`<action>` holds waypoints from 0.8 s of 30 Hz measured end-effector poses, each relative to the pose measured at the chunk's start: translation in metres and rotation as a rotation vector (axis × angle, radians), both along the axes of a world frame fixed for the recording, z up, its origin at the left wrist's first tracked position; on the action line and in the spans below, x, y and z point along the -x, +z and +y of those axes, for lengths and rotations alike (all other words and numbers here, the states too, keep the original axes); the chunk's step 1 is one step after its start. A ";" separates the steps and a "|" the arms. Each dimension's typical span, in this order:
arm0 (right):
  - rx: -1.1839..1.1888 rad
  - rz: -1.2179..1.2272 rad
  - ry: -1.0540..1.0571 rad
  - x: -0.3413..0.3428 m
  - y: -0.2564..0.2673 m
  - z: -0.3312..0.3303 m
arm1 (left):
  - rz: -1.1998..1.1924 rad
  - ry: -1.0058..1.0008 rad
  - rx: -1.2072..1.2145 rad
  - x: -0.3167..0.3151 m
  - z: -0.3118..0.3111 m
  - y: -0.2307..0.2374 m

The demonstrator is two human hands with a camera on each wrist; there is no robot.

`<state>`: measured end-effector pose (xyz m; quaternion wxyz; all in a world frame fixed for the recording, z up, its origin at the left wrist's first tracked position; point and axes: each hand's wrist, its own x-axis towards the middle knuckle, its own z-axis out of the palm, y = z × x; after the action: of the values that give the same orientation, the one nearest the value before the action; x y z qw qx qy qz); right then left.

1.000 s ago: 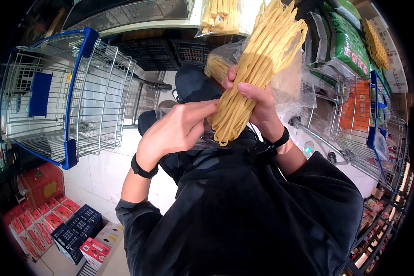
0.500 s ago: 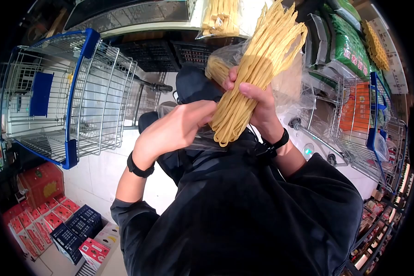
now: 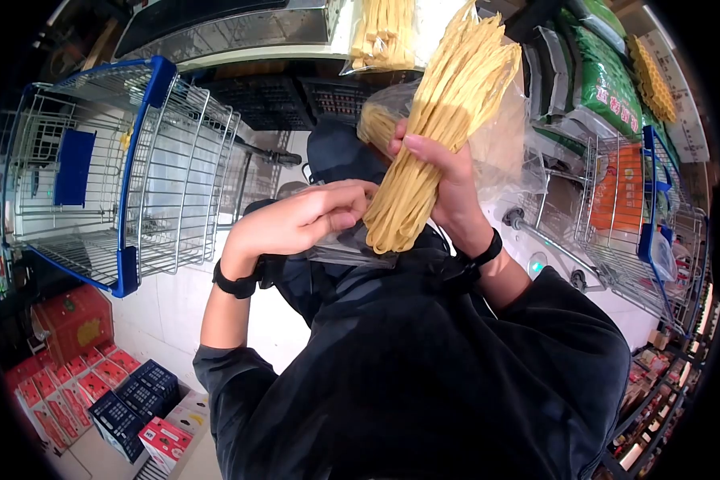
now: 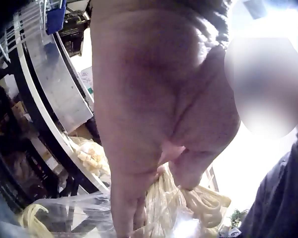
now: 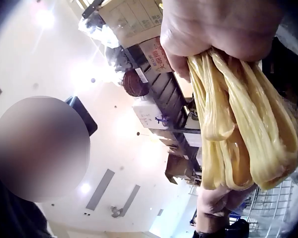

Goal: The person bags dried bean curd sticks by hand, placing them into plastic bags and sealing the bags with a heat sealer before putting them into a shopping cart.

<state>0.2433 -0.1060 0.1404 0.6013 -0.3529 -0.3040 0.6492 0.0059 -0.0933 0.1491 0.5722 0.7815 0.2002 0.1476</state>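
Observation:
A bundle of dried bean curd sticks (image 3: 448, 96), long and yellow with looped lower ends, slants up and away from the body in the head view. Around its middle grips my right hand (image 3: 448, 172), thumb across the front. My left hand (image 3: 292, 220) is beside the lower left edge, fingers fairly straight and fingertips right at the strands. Seen from the left wrist, the thumb stands apart from the fingers, with strands (image 4: 164, 203) showing between. Looped ends (image 5: 268, 158) hang below the right hand in the right wrist view. Behind the bundle spreads a clear plastic bag (image 3: 504, 152).
More yellow strands (image 3: 378, 122) lie in clear plastic by the feet. A bag of thicker sticks (image 3: 384, 36) rests on the counter ahead. Shopping carts stand left (image 3: 128, 176) and right (image 3: 616, 208). Green bags (image 3: 604, 96) are stacked at right, boxed goods (image 3: 136, 408) at lower left.
My left hand has drawn slightly left, and its fingers look less bent. The bundle and my right hand have shifted a little to the left.

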 end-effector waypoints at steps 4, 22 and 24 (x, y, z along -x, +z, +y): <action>0.003 -0.062 -0.033 0.006 0.005 -0.001 | -0.011 -0.053 -0.022 0.002 0.004 -0.003; -0.163 -0.261 -0.178 0.024 0.003 -0.011 | 0.001 0.266 0.095 -0.016 -0.015 0.001; -0.196 -0.277 -0.188 0.025 0.003 -0.012 | -0.046 0.379 0.117 -0.021 -0.020 -0.002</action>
<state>0.2179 -0.1181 0.1438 0.6431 -0.4057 -0.4112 0.5028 0.0269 -0.1135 0.1476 0.5832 0.6915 0.3388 0.2586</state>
